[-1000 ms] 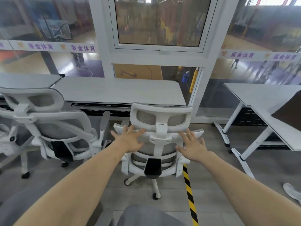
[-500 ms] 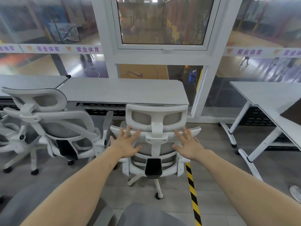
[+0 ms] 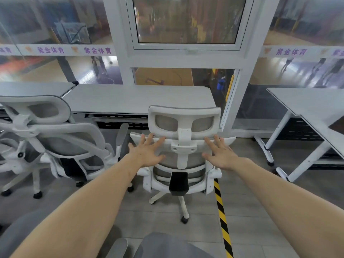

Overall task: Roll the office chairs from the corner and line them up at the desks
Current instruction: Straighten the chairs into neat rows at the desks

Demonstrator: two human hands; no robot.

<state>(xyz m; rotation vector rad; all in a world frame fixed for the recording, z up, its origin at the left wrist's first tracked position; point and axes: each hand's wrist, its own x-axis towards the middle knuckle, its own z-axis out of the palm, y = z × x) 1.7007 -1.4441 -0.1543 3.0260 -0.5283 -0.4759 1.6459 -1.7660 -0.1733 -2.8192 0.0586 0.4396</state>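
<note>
A white office chair (image 3: 183, 127) with grey mesh stands with its back to me, facing the grey desk (image 3: 139, 98) by the window. My left hand (image 3: 149, 151) lies flat with spread fingers against the left of its backrest. My right hand (image 3: 220, 153) lies flat, fingers straight, against the right of the backrest. A second white chair (image 3: 55, 138) stands to the left at the same desk row, turned at an angle. Part of a third chair (image 3: 11, 161) shows at the far left edge.
Another desk (image 3: 312, 107) on white wheeled legs stands at the right. A yellow-black striped tape line (image 3: 222, 216) runs along the floor right of the chair. A glass wall and white window frame close off the far side. A grey seat (image 3: 167, 246) sits just below me.
The chair has rolled forward towards the desk with both hands flat on its backrest. My view has moved closer to the desk.
</note>
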